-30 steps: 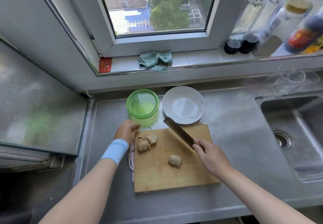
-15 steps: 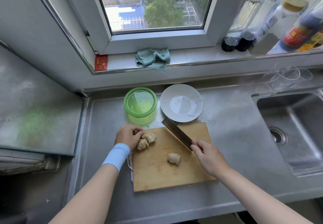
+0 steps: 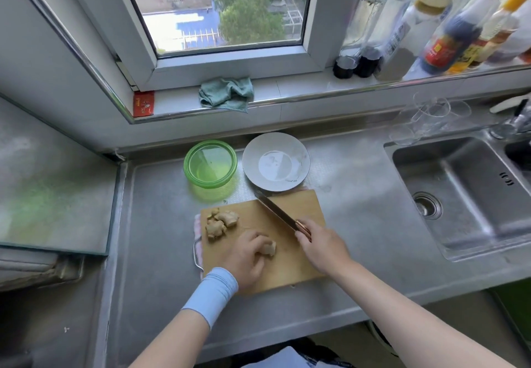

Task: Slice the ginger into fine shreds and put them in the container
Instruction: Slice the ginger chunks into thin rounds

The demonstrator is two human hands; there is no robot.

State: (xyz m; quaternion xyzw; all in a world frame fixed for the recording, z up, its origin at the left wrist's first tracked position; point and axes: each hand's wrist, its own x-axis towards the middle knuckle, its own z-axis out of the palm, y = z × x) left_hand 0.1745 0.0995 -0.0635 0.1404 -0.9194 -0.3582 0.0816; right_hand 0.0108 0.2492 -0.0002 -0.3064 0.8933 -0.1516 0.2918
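Steel table (image 3: 161, 224), wooden cutting board (image 3: 290, 272) as landmark.
- Left hand (image 3: 250, 255), blue wristband, over the board's middle; grip narrow, fingers curled onto one ginger piece (image 3: 269, 248) lying on the board.
- Two more ginger chunks (image 3: 221, 222) sit at the board's far-left corner, apart from the hand.
- Right hand (image 3: 321, 244) at the board's right edge, grip wrapped round the handle of a knife (image 3: 274, 212); blade angles toward the board's far edge, tip near the plate.
- Green container (image 3: 186, 166) on the table just beyond the board's far-left corner; no ginger visible inside.
- White plate (image 3: 253, 163) just beyond the far edge, right of the container.
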